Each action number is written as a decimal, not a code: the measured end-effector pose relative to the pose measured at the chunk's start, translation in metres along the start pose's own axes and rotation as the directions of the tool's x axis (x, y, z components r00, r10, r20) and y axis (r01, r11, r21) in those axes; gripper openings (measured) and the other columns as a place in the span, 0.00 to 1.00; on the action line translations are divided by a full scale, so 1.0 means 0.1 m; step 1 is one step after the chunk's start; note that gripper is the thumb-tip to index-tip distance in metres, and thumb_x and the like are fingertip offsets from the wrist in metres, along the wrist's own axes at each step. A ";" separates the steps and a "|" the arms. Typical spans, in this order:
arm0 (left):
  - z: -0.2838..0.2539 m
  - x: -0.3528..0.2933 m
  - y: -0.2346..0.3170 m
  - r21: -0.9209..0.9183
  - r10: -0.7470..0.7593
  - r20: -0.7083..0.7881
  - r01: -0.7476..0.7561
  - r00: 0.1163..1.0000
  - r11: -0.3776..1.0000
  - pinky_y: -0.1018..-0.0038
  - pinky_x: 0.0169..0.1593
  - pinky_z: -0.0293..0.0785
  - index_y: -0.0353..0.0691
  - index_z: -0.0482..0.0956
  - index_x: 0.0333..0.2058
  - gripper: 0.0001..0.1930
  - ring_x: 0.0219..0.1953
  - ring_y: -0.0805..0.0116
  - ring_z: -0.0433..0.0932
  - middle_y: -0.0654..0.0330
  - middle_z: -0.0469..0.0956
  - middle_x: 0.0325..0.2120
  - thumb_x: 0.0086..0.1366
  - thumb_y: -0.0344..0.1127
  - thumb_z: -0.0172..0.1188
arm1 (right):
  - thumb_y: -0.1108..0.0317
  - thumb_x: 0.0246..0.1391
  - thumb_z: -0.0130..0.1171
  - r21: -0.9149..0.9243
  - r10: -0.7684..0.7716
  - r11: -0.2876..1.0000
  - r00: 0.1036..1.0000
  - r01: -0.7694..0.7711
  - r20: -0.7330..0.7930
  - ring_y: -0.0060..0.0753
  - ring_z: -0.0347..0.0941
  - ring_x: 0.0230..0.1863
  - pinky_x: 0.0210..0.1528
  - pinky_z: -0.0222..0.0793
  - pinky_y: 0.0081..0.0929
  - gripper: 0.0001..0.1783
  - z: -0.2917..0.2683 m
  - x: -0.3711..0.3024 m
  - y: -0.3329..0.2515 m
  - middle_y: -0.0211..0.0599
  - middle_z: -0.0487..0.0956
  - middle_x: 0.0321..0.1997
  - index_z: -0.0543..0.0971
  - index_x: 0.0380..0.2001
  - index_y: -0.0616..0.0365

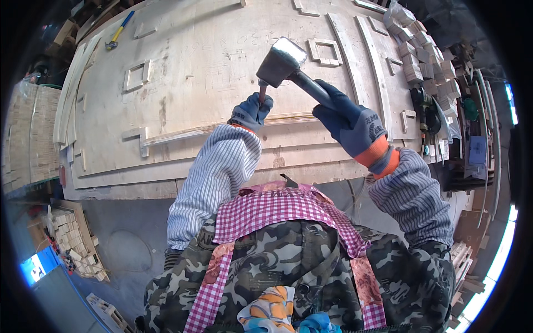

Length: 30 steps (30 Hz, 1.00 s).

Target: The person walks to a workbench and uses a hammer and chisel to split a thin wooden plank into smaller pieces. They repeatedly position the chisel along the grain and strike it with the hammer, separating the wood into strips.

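My right hand [352, 125], in a blue-grey work glove with an orange cuff, is closed round the handle of a mallet [280, 62]. The mallet has a dark, blocky head with a bright, shiny face. Its head hangs just above and behind my left hand [252, 111], also gloved. That hand grips an upright chisel [262, 92], whose reddish-brown handle and metal-capped top show above the fist; its blade is hidden. Below the left fist lies a long thin wooden strip [191, 133] on the large plywood sheet [205, 66].
Small wooden frames [137, 76] and L-shaped battens lie about the sheet. A claw hammer [119, 30] with a blue and yellow handle rests at the far left. Stacked wood blocks [413, 55] and a dark power tool [426, 111] line the right edge. More stacked wood [33, 127] stands left.
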<state>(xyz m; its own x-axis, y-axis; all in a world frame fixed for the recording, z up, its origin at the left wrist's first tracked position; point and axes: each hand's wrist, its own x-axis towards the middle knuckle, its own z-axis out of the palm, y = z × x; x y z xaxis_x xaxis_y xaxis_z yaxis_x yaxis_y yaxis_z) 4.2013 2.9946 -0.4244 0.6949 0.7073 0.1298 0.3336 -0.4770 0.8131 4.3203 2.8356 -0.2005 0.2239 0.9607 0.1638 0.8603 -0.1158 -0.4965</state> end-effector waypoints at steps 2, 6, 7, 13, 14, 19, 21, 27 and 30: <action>0.00 0.00 0.00 -0.082 -0.018 0.022 0.020 1.000 0.996 0.72 0.34 0.72 0.46 0.76 0.35 0.12 0.28 0.67 0.77 0.62 0.77 0.23 0.61 0.48 0.54 | 0.65 0.52 0.59 0.215 0.085 0.973 0.996 -0.084 0.006 0.18 0.69 0.20 0.24 0.67 0.20 0.28 -0.04 0.05 0.05 0.31 0.79 0.26 0.67 0.57 0.48; -0.01 0.05 0.00 -0.021 -0.027 -0.013 0.026 1.000 0.999 0.72 0.37 0.72 0.44 0.74 0.34 0.07 0.30 0.67 0.78 0.62 0.78 0.26 0.61 0.39 0.53 | 0.70 0.52 0.59 0.615 0.023 0.787 0.994 0.048 -0.106 0.12 0.68 0.23 0.23 0.66 0.13 0.25 -0.42 0.00 -0.11 0.29 0.79 0.32 0.69 0.55 0.55; -0.01 0.05 -0.01 -0.104 -0.046 0.001 0.046 0.999 0.994 0.72 0.37 0.73 0.43 0.73 0.34 0.07 0.31 0.67 0.78 0.62 0.78 0.27 0.61 0.38 0.52 | 0.69 0.53 0.57 0.421 -0.045 0.898 0.977 0.131 -0.208 0.11 0.65 0.20 0.20 0.61 0.12 0.24 -0.50 0.01 -0.16 0.27 0.76 0.26 0.69 0.54 0.57; -0.02 0.03 -0.03 -0.024 0.020 -0.015 -0.020 1.000 1.000 0.72 0.36 0.72 0.45 0.73 0.34 0.06 0.30 0.64 0.77 0.61 0.76 0.25 0.60 0.37 0.53 | 0.67 0.51 0.60 0.007 -0.104 0.995 0.994 0.104 0.030 0.34 0.78 0.26 0.27 0.71 0.27 0.27 -0.02 0.03 -0.04 0.41 0.80 0.30 0.68 0.56 0.46; -0.02 0.05 -0.04 -0.009 0.007 0.013 -0.007 1.000 1.000 0.72 0.35 0.71 0.46 0.72 0.34 0.05 0.29 0.63 0.76 0.61 0.75 0.24 0.60 0.37 0.53 | 0.67 0.51 0.60 0.020 -0.171 0.985 0.984 0.172 -0.044 0.24 0.73 0.23 0.25 0.67 0.22 0.27 0.06 -0.01 0.06 0.33 0.78 0.27 0.67 0.56 0.48; 0.00 0.01 -0.10 -0.107 0.052 -0.005 -0.052 0.999 0.993 0.74 0.38 0.74 0.39 0.75 0.34 0.05 0.32 0.70 0.77 0.60 0.78 0.28 0.62 0.33 0.53 | 0.58 0.52 0.59 0.340 0.132 0.930 0.990 -0.142 0.052 0.22 0.73 0.21 0.23 0.68 0.21 0.27 0.10 0.07 0.55 0.31 0.77 0.23 0.68 0.55 0.48; 0.03 -0.06 -0.15 -0.104 0.024 -0.033 -0.028 0.999 0.994 0.74 0.39 0.74 0.38 0.74 0.35 0.06 0.32 0.70 0.77 0.59 0.78 0.29 0.63 0.33 0.53 | 0.54 0.52 0.58 0.368 0.301 0.865 0.940 -0.340 0.161 0.20 0.73 0.21 0.23 0.68 0.20 0.28 0.16 0.18 0.72 0.30 0.76 0.25 0.68 0.55 0.48; -0.06 -0.23 -0.16 -0.586 -0.086 0.059 0.105 0.995 0.803 0.80 0.36 0.71 0.36 0.75 0.36 0.06 0.33 0.73 0.74 0.59 0.78 0.34 0.60 0.29 0.57 | 0.52 0.52 0.54 -0.298 0.505 0.852 0.826 -0.430 0.251 0.36 0.76 0.34 0.38 0.71 0.32 0.23 0.75 0.47 1.65 0.32 0.79 0.36 0.70 0.53 0.38; -0.19 -0.31 0.04 -0.737 -0.228 0.179 0.284 0.957 0.613 0.80 0.40 0.70 0.36 0.73 0.38 0.07 0.36 0.73 0.74 0.58 0.77 0.37 0.61 0.29 0.55 | 0.53 0.54 0.52 -0.536 0.450 0.807 0.846 -0.248 0.286 0.38 0.76 0.38 0.40 0.71 0.34 0.21 0.93 0.61 2.10 0.29 0.79 0.39 0.70 0.52 0.34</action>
<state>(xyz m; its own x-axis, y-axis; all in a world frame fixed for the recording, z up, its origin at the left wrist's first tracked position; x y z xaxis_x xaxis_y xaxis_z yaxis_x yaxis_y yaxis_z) 4.1692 2.9807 -0.4150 0.7031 0.6921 -0.1630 -0.0672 0.2929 0.9538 4.4720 2.8931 -0.3745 0.4452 0.8328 -0.3289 0.8843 -0.4666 0.0154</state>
